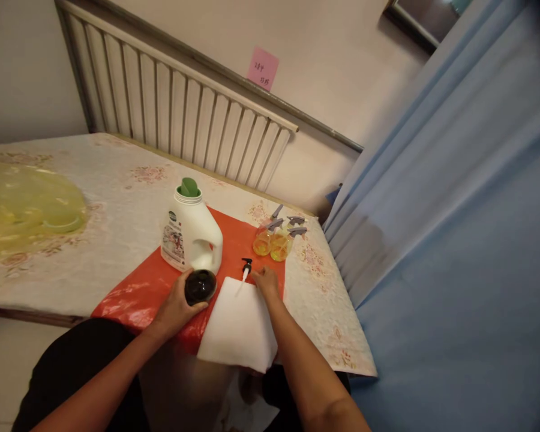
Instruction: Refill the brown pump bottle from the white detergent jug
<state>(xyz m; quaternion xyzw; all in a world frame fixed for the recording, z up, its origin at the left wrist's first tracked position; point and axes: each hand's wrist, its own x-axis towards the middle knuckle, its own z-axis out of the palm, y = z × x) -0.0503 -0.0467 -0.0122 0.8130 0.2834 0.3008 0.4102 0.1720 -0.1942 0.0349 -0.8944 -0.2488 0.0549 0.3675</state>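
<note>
My left hand (176, 306) is wrapped round a dark, glossy, rounded bottle (200, 287), just in front of the white detergent jug (192, 231). A green cap or measuring cup (189, 187) sits in the jug's mouth. Close to the far edge of a white sheet (238, 327), my right hand (266, 282) has its fingers drawn together. Right beside those fingertips is a black pump head (246, 266), its pale tube pointing down over the sheet. Whether the fingers touch the pump or pinch something else, I cannot tell.
Several spray bottles (279, 246) with yellow liquid and grey triggers stand at the back right of the red mat (148, 288). A yellow translucent bag (31, 207) lies on the flowered tablecloth (112, 180) at left. A radiator (180, 114) is behind, a blue curtain (454, 240) at right.
</note>
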